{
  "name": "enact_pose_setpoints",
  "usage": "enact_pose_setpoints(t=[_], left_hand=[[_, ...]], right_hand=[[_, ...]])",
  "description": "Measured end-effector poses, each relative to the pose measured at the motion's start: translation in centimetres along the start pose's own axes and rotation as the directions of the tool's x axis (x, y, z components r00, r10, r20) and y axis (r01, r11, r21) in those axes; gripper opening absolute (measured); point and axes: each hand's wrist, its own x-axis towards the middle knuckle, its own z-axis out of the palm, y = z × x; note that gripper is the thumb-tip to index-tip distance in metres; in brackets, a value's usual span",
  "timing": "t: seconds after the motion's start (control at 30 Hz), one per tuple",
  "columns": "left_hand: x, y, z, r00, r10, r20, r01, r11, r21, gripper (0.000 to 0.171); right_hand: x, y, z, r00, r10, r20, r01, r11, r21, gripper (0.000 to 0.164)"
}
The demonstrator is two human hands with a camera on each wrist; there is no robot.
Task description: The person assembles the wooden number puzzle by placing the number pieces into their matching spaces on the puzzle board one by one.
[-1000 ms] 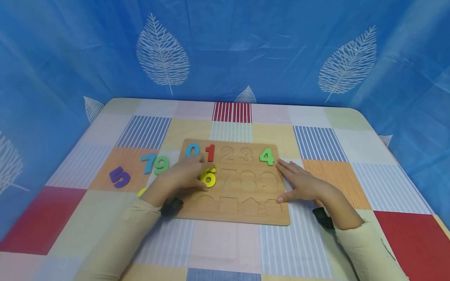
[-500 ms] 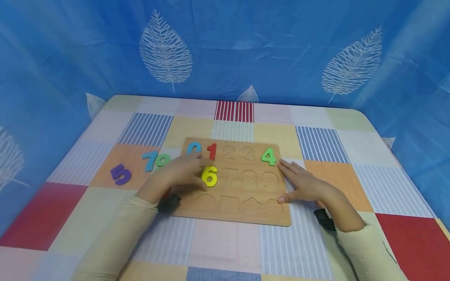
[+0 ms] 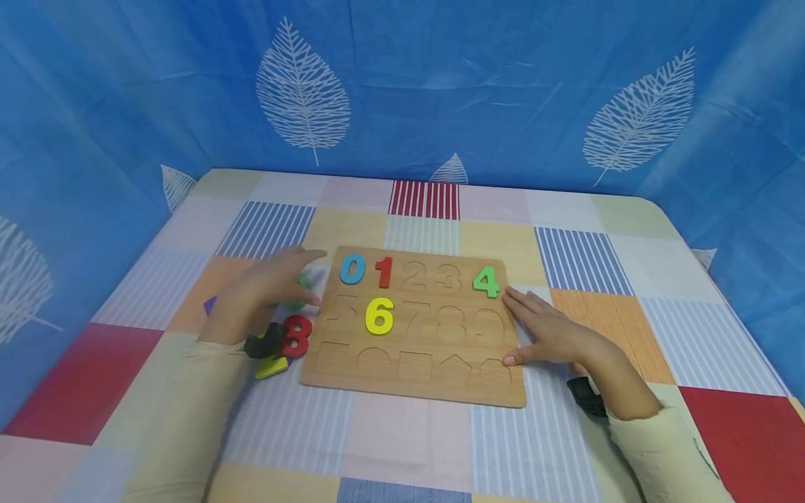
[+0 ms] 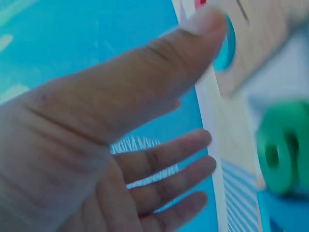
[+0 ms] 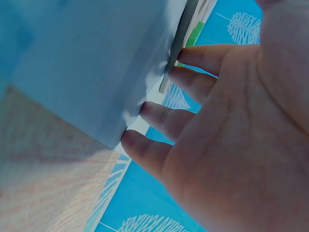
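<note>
My left hand (image 3: 267, 283) hovers left of the wooden number board (image 3: 411, 384), thumb and fingers spread with nothing between them. Beneath it lies a green number 9 (image 4: 285, 150), mostly covered in the head view. My right hand (image 3: 560, 335) lies along the board's right edge, fingers straight and thumb touching the lower right part. On the board are a blue 0 (image 3: 352, 269), a red 1 (image 3: 384, 272), a green 4 (image 3: 486, 282) and a yellow 6 (image 3: 379, 316). The 6 is in the second row.
Beside my left wrist lie a red 8 (image 3: 297, 337) and a partly hidden yellow piece (image 3: 272, 368). A purple piece (image 3: 209, 304) peeks out behind the left forearm. The patchwork tablecloth (image 3: 402, 440) covers the table, with a blue leaf-patterned curtain (image 3: 402, 91) behind.
My left hand has let go of the yellow 6 and moved left off the board, over the loose numbers. The 6 stays on the board. My right hand has stayed at the edge.
</note>
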Motion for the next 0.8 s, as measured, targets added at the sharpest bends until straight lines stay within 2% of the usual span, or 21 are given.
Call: enact_pose_setpoints(t=[0.07, 0.13, 0.23, 0.3, 0.47, 0.57, 0.7, 0.8], left_hand=[[0.0, -1.1, -0.4, 0.999, -0.041, 0.033, 0.043, 0.998, -0.048, 0.082], [-0.1, -2.1, -0.8, 0.989, -0.111, 0.097, 0.122, 0.986, -0.112, 0.086], [-0.5, -3.2, -1.2, 0.961, -0.201, 0.191, 0.235, 0.955, -0.179, 0.09], [-0.7, -3.6, -1.3, 0.935, -0.261, 0.238, 0.306, 0.935, -0.177, 0.094], [-1.0, -4.1, -1.1, 0.929, -0.295, 0.224, 0.327, 0.937, -0.121, 0.091], [-0.9, -4.2, -0.8, 0.938, -0.285, 0.197, 0.306, 0.948, -0.086, 0.085], [-0.8, -4.3, -0.7, 0.942, -0.283, 0.179, 0.294, 0.955, -0.039, 0.082], [-0.8, -4.2, -0.7, 0.933, -0.304, 0.191, 0.316, 0.948, -0.035, 0.08]], right_hand=[[0.0, 0.0, 0.0, 1.0, 0.001, 0.001, -0.001, 1.0, -0.002, 0.109], [-0.1, 0.0, -0.1, 1.0, 0.001, 0.004, -0.001, 1.0, -0.001, 0.109], [-0.1, 0.0, -0.2, 1.0, -0.003, 0.006, 0.003, 1.0, -0.003, 0.109], [-0.2, 0.0, -0.3, 1.0, -0.005, 0.007, 0.005, 1.0, -0.001, 0.109], [-0.2, -0.1, -0.3, 1.0, -0.009, 0.005, 0.009, 1.0, -0.002, 0.109], [-0.1, -0.1, -0.4, 1.0, -0.012, 0.007, 0.012, 1.0, -0.004, 0.109], [0.0, -0.3, -0.4, 1.0, -0.007, 0.014, 0.007, 1.0, 0.002, 0.108], [0.0, -0.3, -0.4, 1.0, -0.001, 0.017, 0.001, 1.0, 0.005, 0.109]])
